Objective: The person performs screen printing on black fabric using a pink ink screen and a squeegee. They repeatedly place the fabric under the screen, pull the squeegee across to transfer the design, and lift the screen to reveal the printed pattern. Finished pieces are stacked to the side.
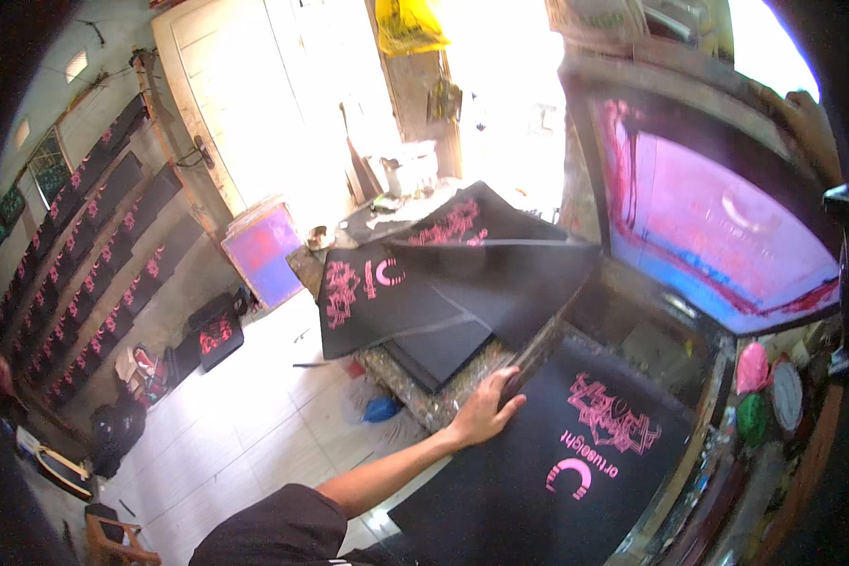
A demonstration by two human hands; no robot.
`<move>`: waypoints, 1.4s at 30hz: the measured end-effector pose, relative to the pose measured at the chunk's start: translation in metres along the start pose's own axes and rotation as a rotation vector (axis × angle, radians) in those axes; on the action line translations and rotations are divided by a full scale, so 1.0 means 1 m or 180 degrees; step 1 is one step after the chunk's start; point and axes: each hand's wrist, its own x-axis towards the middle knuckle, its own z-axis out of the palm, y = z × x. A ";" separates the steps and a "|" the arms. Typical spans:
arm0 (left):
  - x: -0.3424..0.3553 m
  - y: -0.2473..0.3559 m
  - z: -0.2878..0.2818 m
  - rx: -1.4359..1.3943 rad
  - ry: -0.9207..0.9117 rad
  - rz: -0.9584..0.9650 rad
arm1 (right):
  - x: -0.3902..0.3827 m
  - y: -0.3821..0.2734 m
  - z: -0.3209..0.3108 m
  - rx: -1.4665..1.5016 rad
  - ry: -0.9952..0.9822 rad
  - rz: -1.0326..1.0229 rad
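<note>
My left hand [481, 412] rests at the left edge of a black sheet [594, 491] with pink print, lying on the printing board at lower right; its fingers are slightly bent, thumb apart. My right hand [802, 123], partly in shadow at the upper right rim, grips the frame of a raised printing screen [717, 217], whose mesh is pink and blue with red stains along its border. Just beyond my left hand, several black printed sheets [368, 302] lie overlapping on a worn, speckled table [424, 391].
Printed black pieces [104, 264] hang in rows on the left wall. A purple board [259, 255] leans near a white door [226, 104]. A black bag [118, 434] and wooden stool [113, 538] are on the tiled floor [236, 424]. Pink and green containers [753, 368] stand at the right.
</note>
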 end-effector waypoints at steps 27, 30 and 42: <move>0.002 0.013 -0.007 0.0167 -0.0396 -0.0205 | 0.106 0.051 0.044 0.0303 0.0163 -0.0534; 0.003 0.012 -0.007 0.0292 -0.0453 -0.0260 | 0.106 0.045 0.040 0.0217 0.0015 -0.0351; 0.002 0.016 -0.006 0.0272 -0.0481 -0.0250 | 0.088 0.034 0.030 0.0256 0.0038 -0.0157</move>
